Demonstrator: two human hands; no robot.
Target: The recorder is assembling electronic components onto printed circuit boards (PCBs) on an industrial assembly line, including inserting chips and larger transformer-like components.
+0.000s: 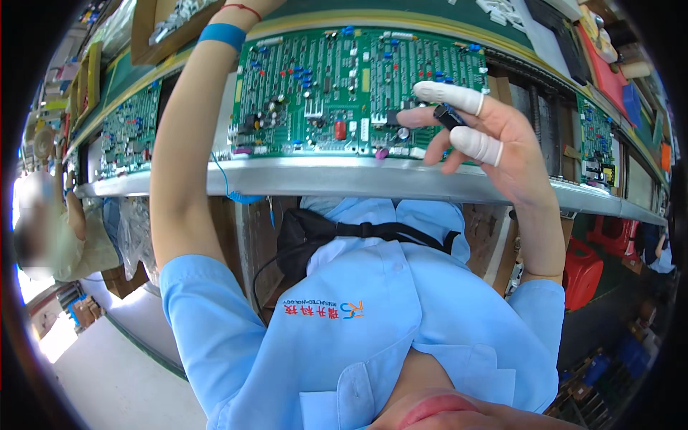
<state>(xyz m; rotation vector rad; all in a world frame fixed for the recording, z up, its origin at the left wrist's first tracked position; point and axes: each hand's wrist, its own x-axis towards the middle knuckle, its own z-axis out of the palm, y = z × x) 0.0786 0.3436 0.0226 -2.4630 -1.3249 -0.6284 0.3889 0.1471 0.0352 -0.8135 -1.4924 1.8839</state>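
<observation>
My right hand (509, 143) is above the right part of a green circuit board (297, 132), with white finger cots on two of its digits. A black cylindrical capacitor (449, 117) is gripped between its fingers. Small parts fill the board: blue and red ones, silver heat sinks, and a red block (340, 130) near the front. My left arm stretches past the board's left end to the far side, wearing a blue wrist band. Of my left hand (264, 4) only a sliver shows at the top edge; its fingers are cut off.
A metal rail (322, 175) runs along the near edge of the line. More boards stand left (129, 136) and right (596, 140). A cardboard box (147, 36) of metal parts is at the far left. A coiled blue cord (240, 196) hangs at the rail. Another person sits at the left.
</observation>
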